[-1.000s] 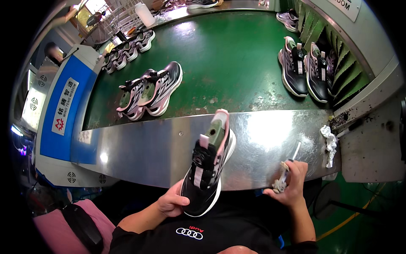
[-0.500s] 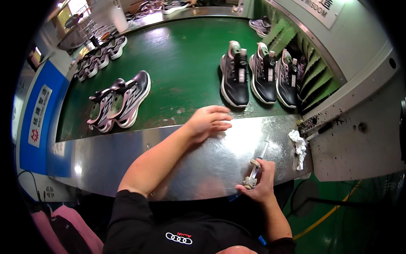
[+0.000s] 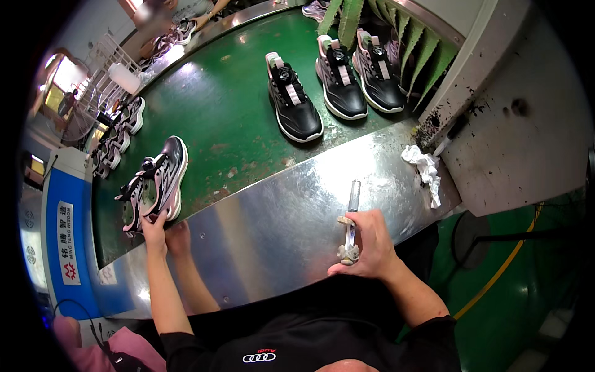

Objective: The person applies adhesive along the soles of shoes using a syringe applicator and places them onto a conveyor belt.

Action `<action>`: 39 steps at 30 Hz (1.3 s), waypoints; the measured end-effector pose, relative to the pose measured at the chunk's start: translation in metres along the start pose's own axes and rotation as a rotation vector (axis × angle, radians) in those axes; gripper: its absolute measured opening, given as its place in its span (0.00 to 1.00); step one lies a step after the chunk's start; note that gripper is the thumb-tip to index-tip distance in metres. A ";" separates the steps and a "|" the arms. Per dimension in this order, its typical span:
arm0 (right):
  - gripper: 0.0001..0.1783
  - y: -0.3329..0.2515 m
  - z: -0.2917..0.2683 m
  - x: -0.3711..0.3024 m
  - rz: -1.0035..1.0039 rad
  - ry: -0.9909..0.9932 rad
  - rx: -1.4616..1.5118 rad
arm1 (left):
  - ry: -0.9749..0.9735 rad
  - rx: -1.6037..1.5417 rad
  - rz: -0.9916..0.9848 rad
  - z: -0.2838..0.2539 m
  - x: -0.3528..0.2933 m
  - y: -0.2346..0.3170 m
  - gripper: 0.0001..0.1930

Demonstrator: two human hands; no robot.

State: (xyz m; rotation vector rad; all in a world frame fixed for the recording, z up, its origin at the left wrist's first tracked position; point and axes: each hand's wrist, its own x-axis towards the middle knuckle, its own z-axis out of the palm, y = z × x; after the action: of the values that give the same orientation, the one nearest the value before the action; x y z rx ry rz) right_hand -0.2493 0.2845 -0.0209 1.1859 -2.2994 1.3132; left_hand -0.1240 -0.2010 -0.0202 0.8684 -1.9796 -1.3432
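Shoe [image 3: 176,183] pinched left, syringe [image 3: 354,197] held right.

Left hand [image 3: 155,235]: fingers closed on the shoe's heel, left of frame; heel faces the wearer, likely the easiest grab. Right hand [image 3: 375,245]: fingers curled round the syringe, right of centre, tip toward frame top, presumably clear of the palm. Second shoe [image 3: 129,201] just beside the first. Three black shoes [image 3: 294,108] upper centre, toes wearer-side, on green worktop [image 3: 226,136].

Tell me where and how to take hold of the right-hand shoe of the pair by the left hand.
Best gripped, I'd judge, by the heel of the right-hand shoe, coming from the person's near side: its heel points toward the person, its toe away. The left hand is at that heel. The neighbouring shoe crowds its left side, leaving less room there.
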 end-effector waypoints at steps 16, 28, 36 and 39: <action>0.52 -0.011 -0.016 -0.018 0.242 -0.098 0.146 | -0.429 0.351 0.437 -0.005 -0.144 0.068 0.47; 0.56 -0.013 -0.036 -0.029 0.600 -0.089 0.424 | -0.505 -0.184 -0.350 0.038 -0.024 0.024 0.15; 0.58 -0.054 -0.051 -0.030 0.560 -0.035 0.565 | -0.653 -0.102 -0.292 0.104 -0.029 0.080 0.30; 0.62 -0.064 -0.045 -0.015 0.592 -0.067 0.661 | -0.649 -0.392 -0.182 0.103 -0.052 0.108 0.29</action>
State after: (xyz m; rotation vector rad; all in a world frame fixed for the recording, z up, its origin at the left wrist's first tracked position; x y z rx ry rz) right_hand -0.2001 0.3114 0.0354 0.6878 -2.4374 2.4077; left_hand -0.1915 -0.0730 0.0433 0.4608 -1.9908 -2.2413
